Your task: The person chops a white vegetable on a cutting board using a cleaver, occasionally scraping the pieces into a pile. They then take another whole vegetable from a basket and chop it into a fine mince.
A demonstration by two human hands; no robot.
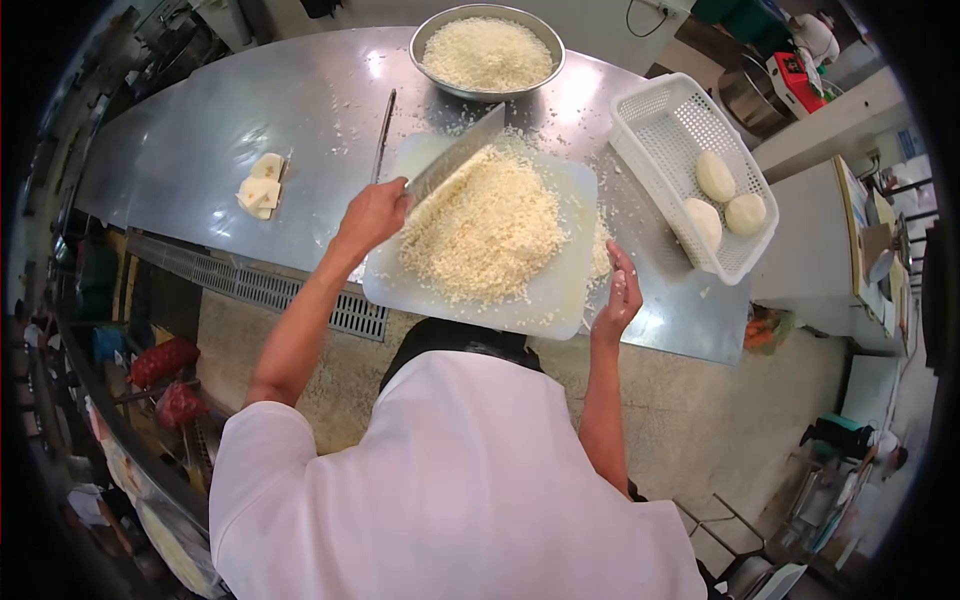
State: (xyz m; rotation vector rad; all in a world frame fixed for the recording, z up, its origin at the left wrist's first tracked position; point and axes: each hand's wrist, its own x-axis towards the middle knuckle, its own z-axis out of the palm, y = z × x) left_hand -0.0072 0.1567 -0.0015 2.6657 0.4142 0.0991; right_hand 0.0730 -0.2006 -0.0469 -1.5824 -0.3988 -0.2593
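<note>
My left hand is closed on the handle of a cleaver, whose wide blade lies tilted along the far left side of a heap of finely chopped pale vegetable. The heap covers the middle of a white cutting board, which reaches the table's near edge. At the board's right edge is my right hand, fingers extended and a little curled, with white bits stuck to them. Beside those fingertips lies a small spill of chopped bits on the table.
A metal bowl full of chopped bits stands behind the board. On the right, a white perforated basket holds three peeled round vegetables. Pale slices lie on the steel table at left. A long thin tool lies left of the board.
</note>
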